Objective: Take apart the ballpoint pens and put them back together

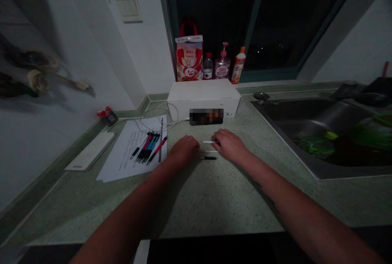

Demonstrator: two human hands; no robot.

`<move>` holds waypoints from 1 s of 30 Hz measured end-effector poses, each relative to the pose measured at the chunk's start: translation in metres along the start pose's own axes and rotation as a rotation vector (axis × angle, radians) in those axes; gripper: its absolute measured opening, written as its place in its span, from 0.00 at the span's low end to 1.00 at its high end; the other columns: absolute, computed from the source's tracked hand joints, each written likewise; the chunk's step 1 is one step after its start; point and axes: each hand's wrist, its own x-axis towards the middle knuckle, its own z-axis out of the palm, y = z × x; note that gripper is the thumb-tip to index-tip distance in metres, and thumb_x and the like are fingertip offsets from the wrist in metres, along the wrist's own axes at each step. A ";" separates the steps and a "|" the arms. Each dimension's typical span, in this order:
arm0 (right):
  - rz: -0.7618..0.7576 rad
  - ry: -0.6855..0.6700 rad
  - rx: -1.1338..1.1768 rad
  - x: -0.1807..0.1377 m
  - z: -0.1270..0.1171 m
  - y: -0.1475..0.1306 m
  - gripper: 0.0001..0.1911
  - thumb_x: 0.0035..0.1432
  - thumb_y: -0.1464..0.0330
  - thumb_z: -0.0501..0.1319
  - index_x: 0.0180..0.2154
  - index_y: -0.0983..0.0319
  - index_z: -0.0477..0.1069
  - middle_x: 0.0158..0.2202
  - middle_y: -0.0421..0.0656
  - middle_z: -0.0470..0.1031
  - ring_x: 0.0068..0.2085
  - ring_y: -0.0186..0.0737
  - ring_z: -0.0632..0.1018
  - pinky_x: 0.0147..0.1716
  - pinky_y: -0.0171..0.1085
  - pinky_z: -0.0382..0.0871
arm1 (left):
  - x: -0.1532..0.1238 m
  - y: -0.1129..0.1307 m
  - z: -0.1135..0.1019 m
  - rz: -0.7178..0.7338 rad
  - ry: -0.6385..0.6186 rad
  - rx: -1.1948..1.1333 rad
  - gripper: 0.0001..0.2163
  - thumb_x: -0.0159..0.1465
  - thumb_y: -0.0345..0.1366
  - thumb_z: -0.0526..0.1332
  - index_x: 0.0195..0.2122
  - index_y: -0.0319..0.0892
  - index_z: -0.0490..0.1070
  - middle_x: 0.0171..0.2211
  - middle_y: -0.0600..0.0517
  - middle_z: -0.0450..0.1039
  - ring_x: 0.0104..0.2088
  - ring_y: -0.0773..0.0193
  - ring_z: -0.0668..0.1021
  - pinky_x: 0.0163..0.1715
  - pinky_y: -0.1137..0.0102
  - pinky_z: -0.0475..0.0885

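Note:
My left hand (183, 148) rests knuckles-up on the green speckled counter (214, 198), fingers curled under. My right hand (230, 144) lies beside it, fingers closed on a thin white pen part (208, 142) that sticks out to the left. A thin rod (208, 151) runs between the two hands. A short black pen piece (207, 158) lies loose on the counter just below them. To the left, several red, blue and black pens (149, 147) lie on printed sheets of paper (128, 153).
A white box (203, 94) stands behind the hands with a dark phone (206, 116) leaning on it and a white cable (153, 119). Bottles and a red bag (189, 57) line the window sill. A steel sink (321, 129) is at right, a white strip (90, 151) at left.

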 end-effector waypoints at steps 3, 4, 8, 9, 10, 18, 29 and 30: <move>-0.004 0.007 -0.003 0.000 0.000 -0.001 0.05 0.62 0.67 0.64 0.38 0.62 0.76 0.38 0.48 0.75 0.43 0.46 0.74 0.42 0.40 0.64 | 0.002 -0.002 0.004 0.030 -0.016 0.101 0.09 0.68 0.30 0.56 0.36 0.40 0.76 0.36 0.45 0.74 0.40 0.55 0.73 0.43 0.62 0.69; -0.005 0.008 0.004 0.000 -0.001 -0.002 0.05 0.62 0.67 0.64 0.38 0.62 0.76 0.38 0.48 0.75 0.43 0.46 0.74 0.42 0.40 0.64 | 0.002 -0.003 0.006 0.038 -0.015 0.116 0.09 0.68 0.30 0.56 0.36 0.40 0.76 0.36 0.45 0.74 0.40 0.55 0.73 0.43 0.62 0.68; 0.011 0.024 0.038 -0.001 -0.002 -0.002 0.05 0.62 0.67 0.63 0.37 0.62 0.76 0.38 0.47 0.75 0.42 0.45 0.74 0.40 0.39 0.63 | 0.000 -0.004 0.008 0.026 0.012 0.095 0.09 0.68 0.29 0.55 0.36 0.41 0.75 0.35 0.46 0.73 0.40 0.55 0.73 0.45 0.61 0.69; 0.022 0.031 0.049 -0.001 -0.003 -0.002 0.05 0.62 0.67 0.63 0.37 0.62 0.76 0.37 0.47 0.75 0.42 0.45 0.74 0.39 0.39 0.63 | 0.000 -0.003 0.007 0.015 0.027 0.080 0.08 0.68 0.29 0.55 0.38 0.41 0.75 0.36 0.46 0.73 0.40 0.55 0.73 0.45 0.61 0.69; 0.031 0.041 0.064 -0.001 -0.003 -0.002 0.05 0.62 0.67 0.62 0.37 0.62 0.76 0.37 0.47 0.75 0.41 0.45 0.74 0.39 0.39 0.63 | -0.001 -0.002 0.005 0.000 0.050 0.059 0.09 0.68 0.29 0.55 0.40 0.41 0.75 0.37 0.46 0.73 0.41 0.55 0.73 0.46 0.61 0.69; 0.006 0.111 0.233 -0.003 -0.007 -0.009 0.04 0.62 0.68 0.60 0.37 0.60 0.73 0.35 0.45 0.76 0.39 0.43 0.74 0.36 0.38 0.61 | 0.000 0.001 -0.002 -0.280 0.374 -0.507 0.07 0.66 0.34 0.59 0.40 0.42 0.77 0.38 0.48 0.78 0.39 0.59 0.78 0.44 0.64 0.73; -0.043 0.104 0.263 -0.005 -0.011 -0.014 0.02 0.62 0.67 0.62 0.37 0.59 0.71 0.36 0.43 0.75 0.40 0.42 0.74 0.38 0.38 0.62 | 0.001 0.003 -0.001 -0.367 0.387 -0.859 0.06 0.59 0.36 0.65 0.36 0.41 0.79 0.34 0.49 0.81 0.36 0.61 0.80 0.40 0.66 0.75; -0.044 0.103 0.264 -0.005 -0.012 -0.014 0.02 0.62 0.68 0.62 0.37 0.59 0.71 0.36 0.43 0.75 0.40 0.42 0.74 0.39 0.38 0.62 | 0.001 0.003 -0.001 -0.363 0.377 -0.860 0.06 0.59 0.36 0.65 0.36 0.41 0.79 0.34 0.50 0.81 0.36 0.61 0.80 0.39 0.66 0.75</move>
